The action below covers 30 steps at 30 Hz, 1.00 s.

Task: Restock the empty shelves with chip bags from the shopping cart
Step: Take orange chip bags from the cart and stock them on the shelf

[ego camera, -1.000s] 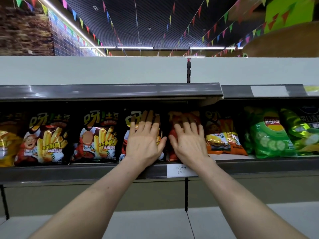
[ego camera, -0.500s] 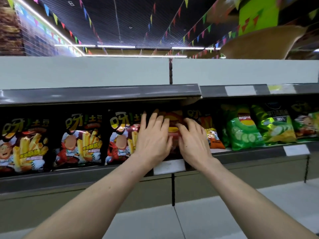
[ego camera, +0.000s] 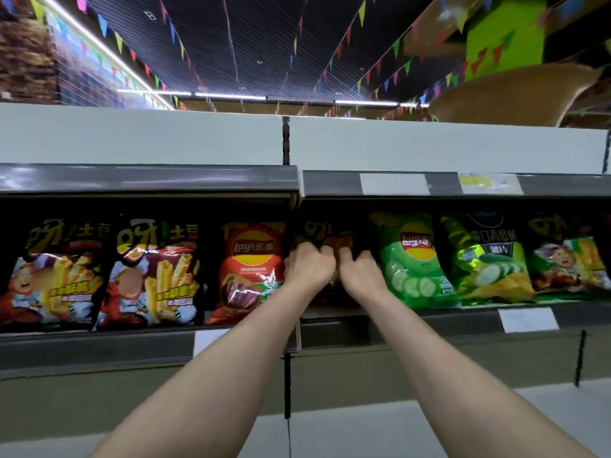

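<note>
Both my hands reach into the middle shelf (ego camera: 380,317). My left hand (ego camera: 309,267) and my right hand (ego camera: 362,271) are side by side, fingers curled onto a dark chip bag with orange print (ego camera: 325,238) that stands between a red Lay's bag (ego camera: 251,269) and a green Lay's bag (ego camera: 415,259). My hands hide most of that dark bag. Two black fries-picture bags (ego camera: 152,272) stand further left. The shopping cart is out of view.
More bags fill the shelf to the right: a green cucumber bag (ego camera: 486,259) and another dark bag (ego camera: 565,256). The upper shelf lip (ego camera: 148,180) overhangs the bags. White price tags (ego camera: 527,320) sit on the front rail. A lower shelf lies below.
The view swung right along the shelf. My hands went from lying flat on the bag fronts to curled fingers gripping the dark bag further right; the red Lay's bag now stands uncovered.
</note>
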Tool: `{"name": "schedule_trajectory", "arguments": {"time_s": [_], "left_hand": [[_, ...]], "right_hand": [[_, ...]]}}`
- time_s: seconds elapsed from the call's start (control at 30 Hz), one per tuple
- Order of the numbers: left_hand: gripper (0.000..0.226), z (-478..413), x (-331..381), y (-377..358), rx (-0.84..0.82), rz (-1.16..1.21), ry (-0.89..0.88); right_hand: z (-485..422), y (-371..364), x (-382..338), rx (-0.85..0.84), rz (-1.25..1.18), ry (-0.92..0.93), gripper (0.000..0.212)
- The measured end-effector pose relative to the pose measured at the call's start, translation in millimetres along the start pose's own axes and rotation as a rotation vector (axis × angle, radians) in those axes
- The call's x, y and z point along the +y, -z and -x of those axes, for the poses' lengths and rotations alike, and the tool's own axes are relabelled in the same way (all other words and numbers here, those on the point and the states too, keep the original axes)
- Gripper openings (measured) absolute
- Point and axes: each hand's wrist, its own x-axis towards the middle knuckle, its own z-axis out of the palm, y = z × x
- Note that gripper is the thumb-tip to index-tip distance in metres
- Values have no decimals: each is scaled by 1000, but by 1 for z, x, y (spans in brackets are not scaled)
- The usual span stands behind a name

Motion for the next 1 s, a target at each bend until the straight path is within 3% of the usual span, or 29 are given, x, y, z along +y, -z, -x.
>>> {"name": "schedule_trajectory", "arguments": {"time_s": [0.23,0.33,0.43,0.6,0.7,0.83,0.9,1.0], "left_hand": [[21,-9,-4,-18,30,230,222],[40,-6,-13,-27,102,235,169],[67,1,-19,-29,165,219,149],[58,-2,-13,-29,191,260,166],[45,-13,-1,-24,165,318,233],[61,-35,11,-22,207,381,224],[57,-50,14,-23,205,484,210],[49,-61,5,-28,137,581,181]], "right_hand": [[-35,-12,6,-75,-452,-227,32],[-41,-10,13,-86,-557,-262,27],[-43,-8,15,-79,-625,-306,42],[-48,-6,11,-169,-734,-312,55],[-50,-10,8,-193,-708,-300,52],[-59,-14,14,-175,-560,-287,49],[-62,-14,15,-191,-473,-246,43],[-65,-15,15,-186,-403,-197,59]]}}
